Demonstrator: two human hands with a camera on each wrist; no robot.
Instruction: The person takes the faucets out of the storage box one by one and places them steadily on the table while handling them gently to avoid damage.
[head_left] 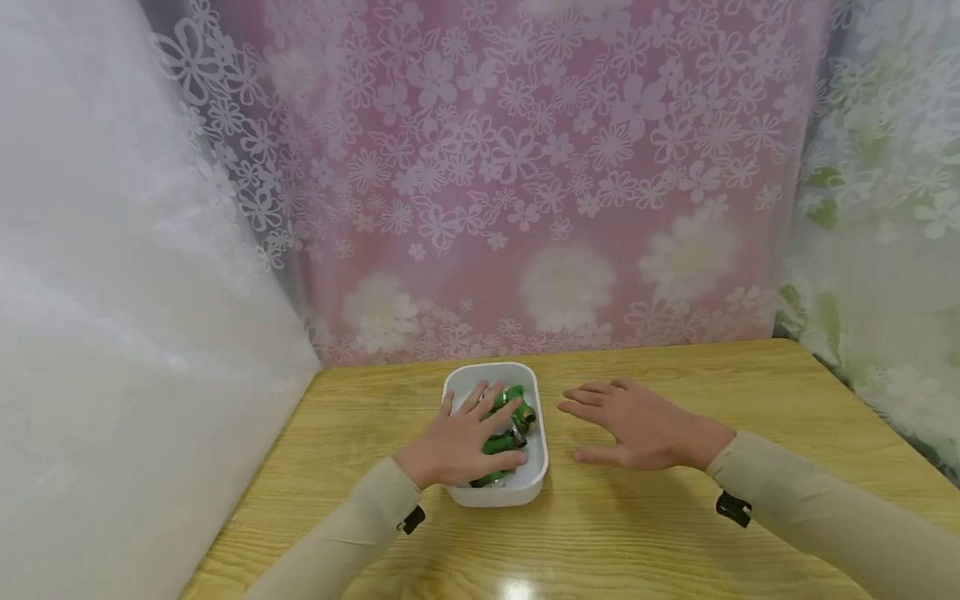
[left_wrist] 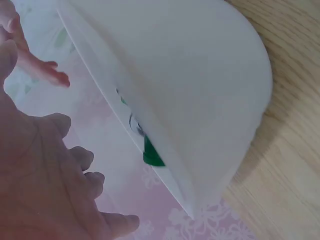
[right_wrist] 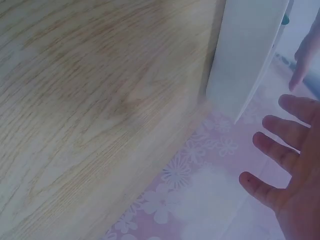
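Note:
A white plastic tub [head_left: 495, 497] stands on the wooden table, with several green objects [head_left: 501, 443] inside that have shiny metallic and dark ends. Over the tub my left hand [head_left: 461, 437] is spread, palm down and fingers apart, hiding part of what lies in it. The left wrist view shows that hand [left_wrist: 50, 170] above the rim of the tub [left_wrist: 200, 80], a green piece [left_wrist: 152, 154] showing past the edge. To the right of the tub, my right hand [head_left: 637, 423] hovers over the table with its fingers stretched out, holding nothing.
The yellowish wooden table [head_left: 600, 542] ends at a pink flowered curtain [head_left: 540, 183] behind. A pale sheet [head_left: 135, 292] hangs along the left side, and a green-and-white flowered one [head_left: 885, 250] on the right. Each sleeve carries a small black clip under the wrist.

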